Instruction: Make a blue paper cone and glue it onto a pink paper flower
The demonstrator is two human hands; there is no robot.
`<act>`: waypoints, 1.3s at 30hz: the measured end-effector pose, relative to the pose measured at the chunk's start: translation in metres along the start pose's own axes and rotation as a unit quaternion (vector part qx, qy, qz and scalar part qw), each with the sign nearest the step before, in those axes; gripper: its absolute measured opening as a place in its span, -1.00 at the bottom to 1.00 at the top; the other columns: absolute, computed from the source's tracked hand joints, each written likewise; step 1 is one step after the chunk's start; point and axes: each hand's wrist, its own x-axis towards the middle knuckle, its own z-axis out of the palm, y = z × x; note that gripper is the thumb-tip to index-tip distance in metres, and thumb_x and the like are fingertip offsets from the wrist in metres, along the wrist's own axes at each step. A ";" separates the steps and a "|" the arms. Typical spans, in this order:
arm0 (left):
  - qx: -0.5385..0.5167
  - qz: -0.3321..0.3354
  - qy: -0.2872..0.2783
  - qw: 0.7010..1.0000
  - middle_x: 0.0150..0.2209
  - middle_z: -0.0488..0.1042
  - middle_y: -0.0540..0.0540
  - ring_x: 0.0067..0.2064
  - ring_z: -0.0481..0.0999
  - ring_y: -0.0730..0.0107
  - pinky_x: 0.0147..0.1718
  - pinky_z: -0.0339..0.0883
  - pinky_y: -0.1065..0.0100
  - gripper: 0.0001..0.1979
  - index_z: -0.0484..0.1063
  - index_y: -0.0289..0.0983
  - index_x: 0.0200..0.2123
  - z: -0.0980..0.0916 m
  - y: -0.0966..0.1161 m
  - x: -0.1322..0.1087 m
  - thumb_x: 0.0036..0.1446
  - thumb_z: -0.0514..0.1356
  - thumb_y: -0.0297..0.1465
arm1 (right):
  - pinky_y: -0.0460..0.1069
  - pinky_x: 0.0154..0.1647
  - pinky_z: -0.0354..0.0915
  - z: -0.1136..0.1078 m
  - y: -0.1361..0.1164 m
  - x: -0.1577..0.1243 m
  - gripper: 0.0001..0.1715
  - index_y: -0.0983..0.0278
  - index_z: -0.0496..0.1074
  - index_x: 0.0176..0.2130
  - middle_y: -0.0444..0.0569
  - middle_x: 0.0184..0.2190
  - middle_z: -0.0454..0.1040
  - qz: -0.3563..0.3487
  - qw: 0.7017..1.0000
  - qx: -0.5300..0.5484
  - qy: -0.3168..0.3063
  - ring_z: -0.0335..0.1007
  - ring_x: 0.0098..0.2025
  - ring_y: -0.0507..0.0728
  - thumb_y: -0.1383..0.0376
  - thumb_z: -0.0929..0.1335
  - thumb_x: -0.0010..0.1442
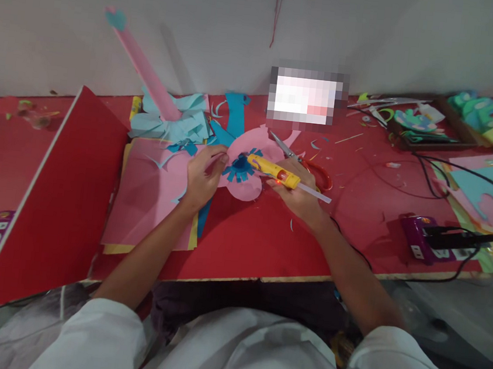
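- Evidently gripped in the right hand: a yellow glue gun, nozzle turned left to the blue fringed piece, presumably to bring the tip close without laying an arm across the paper.
- Closed in a pinch, by the look of it, with the left hand at the left edge of a pink paper shape, likely to keep light paper from sliding; exact fingertip contact too small to tell.
- Set on the pink shape, between both hands: that blue piece, strips splayed outward, perhaps for a broad footing.
- Jutting from the gun's rear: a translucent glue stick, probably left long as feed.
- Lying just beyond the right hand, blades over pink paper: orange-handled scissors, apparently parked within reach.
- Stacked beside and partly under the left forearm: pink sheets; behind, pale blue paper around the foot of a tilted pink tube.
- Underneath: a red tabletop, sprinkled with clippings. At left, leaning: a red panel. Toward the right: a purple box with black plug, and farther back, a dark-rimmed tray of cutouts.
- Behind everything: a plain pale wall, hung with a string loop.
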 end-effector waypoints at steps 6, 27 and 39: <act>0.002 -0.020 0.001 1.000 -0.21 0.63 -0.08 -0.17 0.65 0.31 -0.05 0.54 0.26 -0.60 0.56 -0.19 -0.13 -0.001 0.000 0.001 0.45 0.17 0.01 | 0.17 -0.15 0.49 -0.003 0.000 -0.002 -0.77 0.08 0.49 -0.17 -0.02 -0.25 0.59 -0.005 1.000 0.011 0.022 0.55 -0.17 0.24 0.01 0.41 0.42; -0.027 -0.033 0.011 0.999 -0.19 0.63 -0.13 -0.14 0.65 0.25 -0.04 0.56 0.21 -0.58 0.55 -0.19 -0.14 0.001 -0.001 0.002 0.41 0.20 0.05 | 0.15 -0.19 0.49 0.002 0.004 -0.003 -0.68 0.12 0.51 -0.13 0.02 -0.22 0.58 0.000 1.000 -0.018 0.018 0.56 -0.13 0.26 -0.06 0.40 0.42; -0.042 -0.044 0.019 0.998 -0.18 0.62 -0.11 -0.12 0.63 0.29 -0.03 0.52 0.24 -0.64 0.56 -0.19 -0.13 -0.001 -0.004 0.002 0.41 0.24 -0.01 | 0.21 -0.06 0.54 0.000 0.004 -0.001 -0.61 0.13 0.52 -0.09 0.07 -0.16 0.59 0.023 0.998 -0.041 0.030 0.57 -0.05 0.30 -0.10 0.37 0.43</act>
